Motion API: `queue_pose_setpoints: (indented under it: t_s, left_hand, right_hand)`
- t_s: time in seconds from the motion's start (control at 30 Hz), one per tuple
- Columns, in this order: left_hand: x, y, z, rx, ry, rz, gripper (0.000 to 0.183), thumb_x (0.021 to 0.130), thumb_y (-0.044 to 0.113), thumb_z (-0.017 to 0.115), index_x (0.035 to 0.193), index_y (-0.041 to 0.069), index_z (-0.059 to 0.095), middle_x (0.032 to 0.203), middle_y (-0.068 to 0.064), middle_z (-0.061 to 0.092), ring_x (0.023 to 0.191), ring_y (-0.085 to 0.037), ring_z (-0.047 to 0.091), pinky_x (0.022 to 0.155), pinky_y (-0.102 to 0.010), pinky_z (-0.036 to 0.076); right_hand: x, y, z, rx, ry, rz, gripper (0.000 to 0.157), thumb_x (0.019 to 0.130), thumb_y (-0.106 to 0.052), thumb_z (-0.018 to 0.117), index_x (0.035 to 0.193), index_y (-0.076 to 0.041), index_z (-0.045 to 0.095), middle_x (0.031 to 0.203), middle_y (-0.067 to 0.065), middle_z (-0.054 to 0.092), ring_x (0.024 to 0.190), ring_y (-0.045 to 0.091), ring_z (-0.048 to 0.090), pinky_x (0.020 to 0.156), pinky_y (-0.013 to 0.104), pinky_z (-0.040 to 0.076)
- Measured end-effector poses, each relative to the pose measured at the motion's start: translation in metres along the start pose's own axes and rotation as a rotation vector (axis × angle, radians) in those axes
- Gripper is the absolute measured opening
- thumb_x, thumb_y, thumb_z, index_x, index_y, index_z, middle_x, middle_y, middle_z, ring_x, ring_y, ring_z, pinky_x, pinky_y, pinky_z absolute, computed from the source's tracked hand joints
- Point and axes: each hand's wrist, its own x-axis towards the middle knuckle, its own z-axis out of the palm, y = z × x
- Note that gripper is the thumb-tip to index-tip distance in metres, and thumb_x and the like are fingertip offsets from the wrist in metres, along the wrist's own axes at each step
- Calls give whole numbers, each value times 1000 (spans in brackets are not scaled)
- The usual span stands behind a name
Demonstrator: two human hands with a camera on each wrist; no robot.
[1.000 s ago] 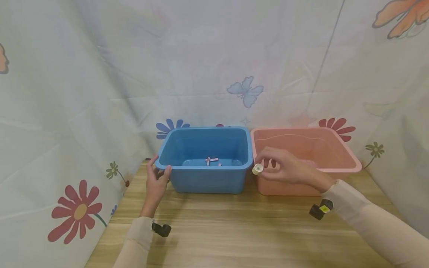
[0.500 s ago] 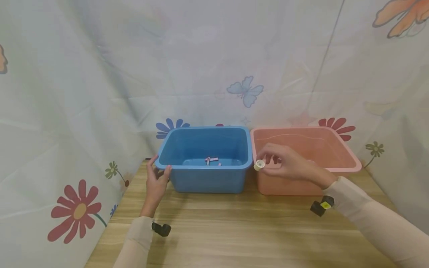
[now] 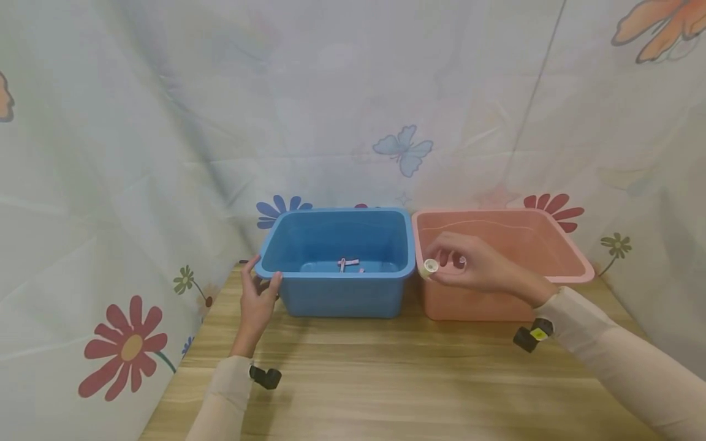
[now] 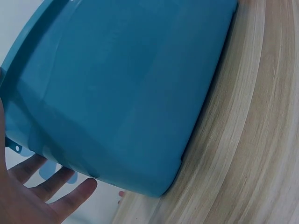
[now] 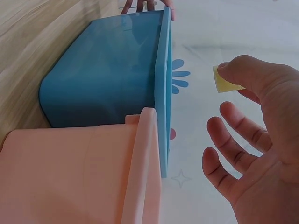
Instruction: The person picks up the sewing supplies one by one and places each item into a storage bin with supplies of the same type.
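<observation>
My left hand point(image 3: 258, 306) holds the near left corner of the blue bin point(image 3: 342, 297), thumb at the front rim. In the left wrist view, its other fingers point(image 4: 74, 198) lie along the bin's outer end wall. Between thumb and index finger, my right hand point(image 3: 469, 263) pinches a small pale yellow cylinder point(image 3: 429, 267) with a white, hollow-looking end. The right wrist view shows the cylinder's yellow side point(image 5: 226, 81) partly behind the thumb, the other fingers loosely bent. That hand is above the near left rim of the pink bin point(image 3: 477, 306). Small pink strips point(image 3: 347, 263) lie crossed inside the blue bin.
Both bins stand side by side on a wood-grain table point(image 3: 386, 380), rims nearly meeting. A white curtain point(image 3: 331, 110) printed with flowers and butterflies hangs behind and at the sides. Black wrist cameras point(image 3: 266, 377) sit on both sleeves.
My right hand has risen slightly and shifted a little right with the cylinder, whose white end has turned more toward the head camera. The left hand and both bins have stayed put.
</observation>
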Motion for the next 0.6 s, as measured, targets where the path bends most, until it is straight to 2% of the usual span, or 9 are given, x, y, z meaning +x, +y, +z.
queue_pose_setpoints:
  t_s: [0.1, 0.2, 0.23, 0.33, 0.43, 0.6]
  left_hand:
    - [0, 1, 0, 11, 0, -5, 70, 100, 48, 64, 158, 38, 24, 155, -16, 45, 127, -33, 56, 92, -49, 53]
    - [-1, 2, 0, 8, -1, -6, 70, 101, 47, 64, 158, 37, 24, 154, -16, 46, 127, -33, 56, 93, -51, 53]
    - [-1, 2, 0, 7, -2, -6, 70, 101, 47, 64, 158, 37, 23, 154, -16, 46, 127, -33, 56, 92, -47, 54]
    - [-1, 2, 0, 6, -2, -3, 70, 101, 46, 64, 158, 37, 23, 154, -17, 46, 127, -34, 56, 91, -44, 55]
    - [-1, 3, -1, 16, -3, -2, 70, 101, 46, 63, 158, 37, 23, 154, -16, 46, 126, -33, 57, 84, -30, 54]
    - [-1, 3, -1, 20, -4, -6, 70, 101, 47, 63, 158, 37, 23, 153, -16, 47, 127, -34, 57, 82, -24, 52]
  right_hand:
    - [0, 0, -1, -1, -9, 18, 28, 86, -13, 83, 108, -22, 69, 95, -13, 65, 84, 16, 63, 66, 39, 58]
    - [1, 0, -3, -5, -13, 28, 28, 86, -14, 83, 108, -23, 69, 94, -13, 64, 84, 14, 62, 66, 36, 57]
    - [2, 0, -4, -5, -15, 29, 28, 86, -14, 83, 108, -23, 69, 94, -14, 64, 84, 13, 61, 66, 35, 57]
    - [2, 1, -5, -10, -16, 35, 27, 86, -15, 84, 107, -25, 70, 94, -14, 65, 83, 11, 60, 66, 32, 56]
    - [2, 2, -7, -7, -21, 49, 27, 87, -17, 84, 109, -24, 70, 94, -13, 65, 82, 11, 61, 67, 36, 58]
    - [1, 3, -10, -5, -24, 77, 29, 86, -18, 85, 111, -23, 71, 94, -13, 65, 84, 14, 62, 69, 39, 58]
